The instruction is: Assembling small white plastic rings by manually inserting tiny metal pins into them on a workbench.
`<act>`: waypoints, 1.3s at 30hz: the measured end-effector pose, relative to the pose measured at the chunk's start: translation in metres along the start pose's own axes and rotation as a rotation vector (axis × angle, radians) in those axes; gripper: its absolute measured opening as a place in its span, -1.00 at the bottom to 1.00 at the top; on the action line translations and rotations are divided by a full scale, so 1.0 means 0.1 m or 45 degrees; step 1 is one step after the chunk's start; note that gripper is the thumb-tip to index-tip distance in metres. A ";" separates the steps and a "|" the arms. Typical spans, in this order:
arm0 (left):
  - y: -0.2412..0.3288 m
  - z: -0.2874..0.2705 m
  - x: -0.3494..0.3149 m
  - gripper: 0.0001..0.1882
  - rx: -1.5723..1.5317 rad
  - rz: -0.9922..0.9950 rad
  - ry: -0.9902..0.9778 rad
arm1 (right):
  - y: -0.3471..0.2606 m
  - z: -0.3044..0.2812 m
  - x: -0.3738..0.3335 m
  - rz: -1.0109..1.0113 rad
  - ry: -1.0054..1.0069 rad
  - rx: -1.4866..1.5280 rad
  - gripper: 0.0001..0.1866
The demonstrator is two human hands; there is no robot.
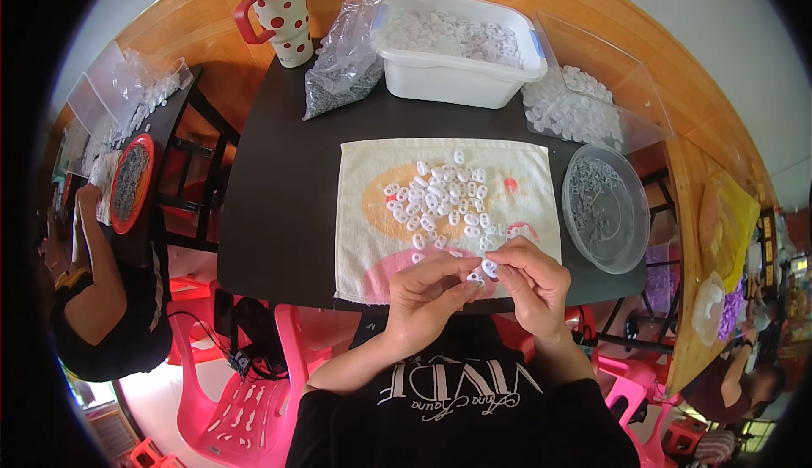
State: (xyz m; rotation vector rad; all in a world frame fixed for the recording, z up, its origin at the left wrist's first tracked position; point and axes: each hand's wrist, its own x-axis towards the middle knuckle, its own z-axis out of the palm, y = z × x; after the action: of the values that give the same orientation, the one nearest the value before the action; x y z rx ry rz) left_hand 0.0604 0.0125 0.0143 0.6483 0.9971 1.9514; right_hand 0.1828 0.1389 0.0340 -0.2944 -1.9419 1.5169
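Both hands are close together over the near edge of a cream towel (364, 214). Between the fingertips of my left hand (427, 299) is a small white plastic piece (475, 278). My right hand (533, 282) pinches another small white plastic piece (490, 267), right beside the first. Just beyond the hands, a loose heap of white oval pieces with holes (436, 197) is spread on the towel. The fingers partly cover both held pieces, so I cannot tell whether they touch.
A white tub (457, 87) of pale pieces stands at the back, next to a plastic bag (342, 74) of grey bits and a spotted tumbler (283, 19). At right are a clear bin (647, 121) and a round clear tub (630, 214). Another person (101, 299) sits at left.
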 end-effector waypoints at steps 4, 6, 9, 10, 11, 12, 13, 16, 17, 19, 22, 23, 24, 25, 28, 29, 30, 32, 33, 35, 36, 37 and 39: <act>-0.02 -0.03 -0.02 -0.67 -0.005 0.009 0.004 | -0.02 0.01 0.01 -0.040 -0.021 -0.078 -0.79; -0.04 -0.04 -0.02 -0.67 -0.008 0.014 0.008 | -0.03 0.02 0.02 -0.057 -0.035 -0.136 -0.79; -0.05 -0.04 -0.04 -0.68 -0.006 0.005 0.027 | -0.03 0.04 0.03 -0.096 -0.022 -0.169 -0.80; -0.05 -0.04 -0.05 -0.68 -0.002 -0.010 0.043 | -0.04 0.04 0.03 -0.101 -0.031 -0.174 -0.80; -0.05 -0.03 -0.05 -0.68 -0.002 -0.008 0.043 | -0.04 0.04 0.03 -0.107 -0.040 -0.179 -0.80; -0.04 -0.03 -0.06 -0.68 0.015 -0.005 0.045 | -0.03 0.04 0.02 -0.108 -0.041 -0.179 -0.80; -0.04 -0.02 -0.06 -0.68 0.033 -0.003 0.047 | -0.03 0.03 0.02 -0.115 -0.043 -0.177 -0.80; -0.02 -0.02 -0.06 -0.68 0.041 -0.005 0.027 | -0.04 0.03 0.02 -0.128 -0.054 -0.190 -0.81; -0.02 -0.02 -0.06 -0.68 0.041 -0.004 0.026 | -0.05 0.02 0.03 -0.136 -0.058 -0.207 -0.81; -0.03 -0.03 -0.06 -0.68 0.002 -0.013 0.014 | -0.03 0.03 0.04 -0.183 -0.067 -0.225 -0.80; -0.05 -0.04 -0.07 -0.68 -0.014 -0.017 0.037 | -0.06 0.05 0.07 -0.278 -0.096 -0.273 -0.78; -0.05 -0.04 -0.06 -0.68 -0.014 -0.017 0.036 | -0.07 0.06 0.07 -0.325 -0.114 -0.301 -0.77; -0.05 -0.04 -0.06 -0.68 -0.020 -0.012 0.028 | -0.05 0.06 0.06 -0.325 -0.114 -0.302 -0.77; -0.05 -0.04 -0.06 -0.68 -0.027 -0.007 0.021 | -0.03 0.05 0.05 -0.306 -0.113 -0.272 -0.76; -0.08 -0.05 -0.06 -0.69 -0.031 -0.027 0.041 | -0.03 0.07 0.04 -0.252 -0.101 -0.219 -0.74; -0.09 -0.06 -0.06 -0.69 -0.031 -0.026 0.041 | -0.03 0.07 0.05 -0.216 -0.086 -0.195 -0.73; -0.10 -0.08 -0.06 -0.68 0.046 0.005 0.019 | -0.02 0.08 0.04 -0.217 -0.087 -0.194 -0.73; -0.15 -0.12 -0.05 -0.67 0.123 0.037 -0.001 | 0.03 0.08 0.02 -0.116 -0.077 -0.103 -0.71; -0.18 -0.14 -0.04 -0.66 0.234 0.128 -0.002 | 0.06 0.08 -0.01 -0.117 -0.079 -0.103 -0.71; -0.22 -0.17 -0.02 -0.65 0.345 0.218 0.000 | 0.14 0.10 -0.07 0.011 -0.078 -0.070 -0.70; -0.22 -0.21 -0.01 -0.64 0.555 0.297 -0.012 | 0.17 0.09 -0.08 0.014 -0.079 -0.068 -0.70; -0.22 -0.23 0.01 -0.62 0.764 0.377 -0.024 | 0.19 0.09 -0.09 0.060 -0.086 -0.088 -0.70; -0.17 -0.21 0.02 -0.62 0.885 0.320 0.008 | 0.25 0.12 -0.09 0.111 -0.099 -0.103 -0.70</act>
State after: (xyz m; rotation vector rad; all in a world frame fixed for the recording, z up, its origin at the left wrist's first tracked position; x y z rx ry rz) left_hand 0.0518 0.0113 -0.0115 1.1948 1.6845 1.7897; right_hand 0.1774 0.1324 0.0059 -0.3640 -2.0793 1.5279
